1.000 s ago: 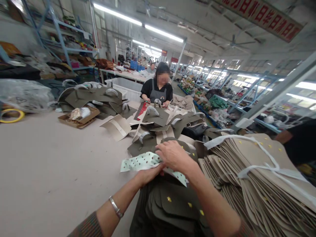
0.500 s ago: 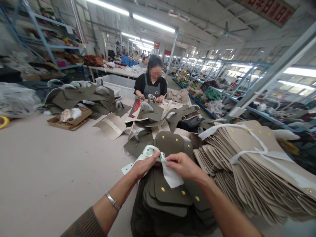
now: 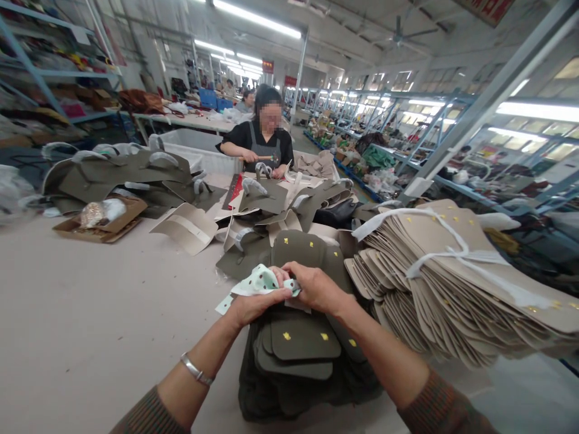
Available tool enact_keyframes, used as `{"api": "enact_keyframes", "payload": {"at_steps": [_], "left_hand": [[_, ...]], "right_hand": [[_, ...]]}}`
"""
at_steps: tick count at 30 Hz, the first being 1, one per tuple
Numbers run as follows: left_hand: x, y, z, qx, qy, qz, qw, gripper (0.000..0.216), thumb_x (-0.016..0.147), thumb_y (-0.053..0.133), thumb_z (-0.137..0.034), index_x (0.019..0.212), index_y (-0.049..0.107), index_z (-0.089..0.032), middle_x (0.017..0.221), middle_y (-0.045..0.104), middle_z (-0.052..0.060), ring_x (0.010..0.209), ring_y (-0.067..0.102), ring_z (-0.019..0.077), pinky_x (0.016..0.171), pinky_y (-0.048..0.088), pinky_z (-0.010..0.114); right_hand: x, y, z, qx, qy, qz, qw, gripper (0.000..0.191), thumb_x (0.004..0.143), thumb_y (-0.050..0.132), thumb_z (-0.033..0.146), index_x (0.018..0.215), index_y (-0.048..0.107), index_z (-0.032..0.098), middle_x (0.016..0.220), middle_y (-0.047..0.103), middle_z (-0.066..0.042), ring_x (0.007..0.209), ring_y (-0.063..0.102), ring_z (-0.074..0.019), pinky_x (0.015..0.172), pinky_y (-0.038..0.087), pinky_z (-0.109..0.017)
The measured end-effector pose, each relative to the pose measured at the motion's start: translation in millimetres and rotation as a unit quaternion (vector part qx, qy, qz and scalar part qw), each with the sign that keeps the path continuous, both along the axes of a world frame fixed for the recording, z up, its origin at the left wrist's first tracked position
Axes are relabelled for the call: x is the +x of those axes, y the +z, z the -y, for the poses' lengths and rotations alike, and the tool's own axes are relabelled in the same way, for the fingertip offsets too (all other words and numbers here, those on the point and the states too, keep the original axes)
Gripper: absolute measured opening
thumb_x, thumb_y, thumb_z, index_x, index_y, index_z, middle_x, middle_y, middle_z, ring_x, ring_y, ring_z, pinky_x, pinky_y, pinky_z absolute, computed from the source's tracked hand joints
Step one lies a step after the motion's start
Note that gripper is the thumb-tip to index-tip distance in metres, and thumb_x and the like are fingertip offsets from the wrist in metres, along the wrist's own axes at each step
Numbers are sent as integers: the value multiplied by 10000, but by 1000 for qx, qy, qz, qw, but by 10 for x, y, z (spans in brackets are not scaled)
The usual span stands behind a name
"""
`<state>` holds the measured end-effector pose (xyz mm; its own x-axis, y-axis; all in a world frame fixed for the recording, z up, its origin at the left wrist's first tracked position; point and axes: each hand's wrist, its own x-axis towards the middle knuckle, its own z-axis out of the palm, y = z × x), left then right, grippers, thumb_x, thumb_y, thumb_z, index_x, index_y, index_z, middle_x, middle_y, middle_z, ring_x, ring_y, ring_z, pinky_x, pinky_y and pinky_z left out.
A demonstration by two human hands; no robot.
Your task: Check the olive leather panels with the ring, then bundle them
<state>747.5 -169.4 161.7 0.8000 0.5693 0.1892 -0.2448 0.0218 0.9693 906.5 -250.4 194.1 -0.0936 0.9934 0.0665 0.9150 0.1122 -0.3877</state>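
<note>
My left hand (image 3: 253,305) and my right hand (image 3: 316,287) both pinch a strip of mint-green polka-dot ribbon (image 3: 256,282), held just above a stack of dark olive leather flaps (image 3: 298,346) with small gold studs. The ribbon bunches between my fingers and a short end hangs to the left. A silver bracelet (image 3: 195,371) circles my left wrist. More olive flaps (image 3: 301,247) lie just beyond my hands.
A tied bundle of beige flaps (image 3: 447,283) fills the table's right side. Olive bag panels with handles (image 3: 122,172) and a cardboard tray (image 3: 97,220) lie at the left back. A person in a dark apron (image 3: 262,141) works across the table. Shelving lines both sides.
The white hanging tail of the ribbon has been gathered up into my hands. My hands have drawn closer together over the olive stack, and the view has shifted a little right.
</note>
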Motion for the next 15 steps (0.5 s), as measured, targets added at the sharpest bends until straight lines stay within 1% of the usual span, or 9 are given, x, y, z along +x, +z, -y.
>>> {"api": "enact_keyframes", "payload": {"at_steps": [1,3,5,7,9,11,12,13,15], "left_hand": [[13,-18,8,30,11,-8,999,304,719,703,-352,739,449,-187,848,520,-3,852,524,154,804,425,288],[33,-52,30,104,49,-41,993,267,749,657,-344,745,432,-200,801,494,-20,811,506,145,781,427,278],[42,-70,62,196,89,-99,971,198,796,588,-331,757,438,-207,769,484,-25,767,494,143,748,423,275],[45,-72,96,289,130,-153,936,104,821,540,-286,795,477,-208,795,516,-16,758,502,149,734,414,282],[52,-72,125,365,167,-192,896,31,828,517,-230,846,519,-204,859,551,1,768,522,156,731,410,291],[73,-83,142,416,184,-207,866,68,837,491,-178,878,543,-194,918,566,21,791,541,162,739,418,295],[87,-92,146,431,185,-206,859,91,840,479,-153,885,549,-189,933,564,29,809,546,163,750,424,295],[103,-101,147,439,184,-204,856,113,841,467,-127,887,551,-186,940,561,34,825,549,163,762,431,293],[130,-113,147,441,183,-200,855,147,825,461,-83,871,556,-186,936,552,35,848,548,161,775,439,287]], "right_hand": [[-38,-9,3,-9,-7,35,999,251,831,596,226,1072,544,183,988,658,-59,860,632,-185,733,430,-260],[-111,-26,13,-22,-46,103,993,149,857,549,228,991,573,167,947,652,-78,818,632,-199,704,429,-271],[-151,-29,25,-21,-86,140,986,131,874,500,205,962,586,159,939,647,-93,798,631,-202,690,426,-278],[-135,-2,36,-22,-90,118,989,141,861,508,194,963,599,162,935,651,-86,822,627,-197,706,422,-273],[-68,54,44,-37,-64,49,996,214,825,589,272,1015,608,176,950,663,-64,857,624,-188,725,418,-261],[7,124,51,-63,-47,-22,997,393,768,668,362,1114,591,192,954,678,-43,845,629,-179,707,418,-248],[34,155,55,-72,-53,-29,996,452,753,683,386,1152,578,200,945,684,-38,829,633,-179,692,417,-246],[48,179,59,-73,-65,-12,995,462,756,679,386,1170,574,208,934,689,-41,821,636,-186,685,415,-250],[33,200,69,-57,-97,79,991,390,787,640,335,1157,590,220,900,695,-67,828,641,-214,700,414,-274]]}}
